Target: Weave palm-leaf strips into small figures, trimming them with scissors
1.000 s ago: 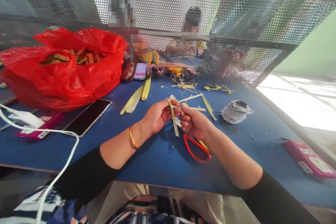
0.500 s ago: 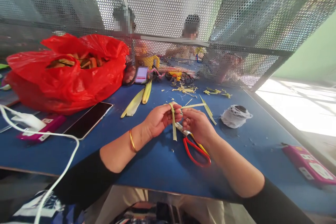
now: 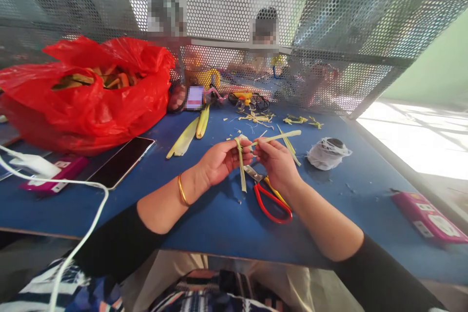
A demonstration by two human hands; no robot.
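Pale green-yellow strips of leaf or husk (image 3: 242,168) are crossed between my hands above the blue table. My left hand (image 3: 223,162) pinches the crossing between thumb and fingers, one strip end hanging down. Close beside it, my right hand (image 3: 276,161) pinches another strip (image 3: 288,135), which sticks out to the right over the knuckles. Below the hands lies a pair of scissors (image 3: 272,204) with one red and one yellow handle loop, blades partly under the hands. Behind the right fingers, a loose green strip (image 3: 290,146) rests on the table.
A red plastic bag (image 3: 109,112) of husk pieces stands at the left, near a phone (image 3: 122,163) and a white cable (image 3: 98,219). Wider husk leaves (image 3: 185,139), scraps (image 3: 258,117) and a wrapped dark spool (image 3: 328,153) lie farther back. Behind a perforated metal screen (image 3: 226,9) are people.
The strip at my right hand has swung up and now lies over the knuckles, its end farther right. My left hand keeps its pinch. The whole view has shifted slightly.
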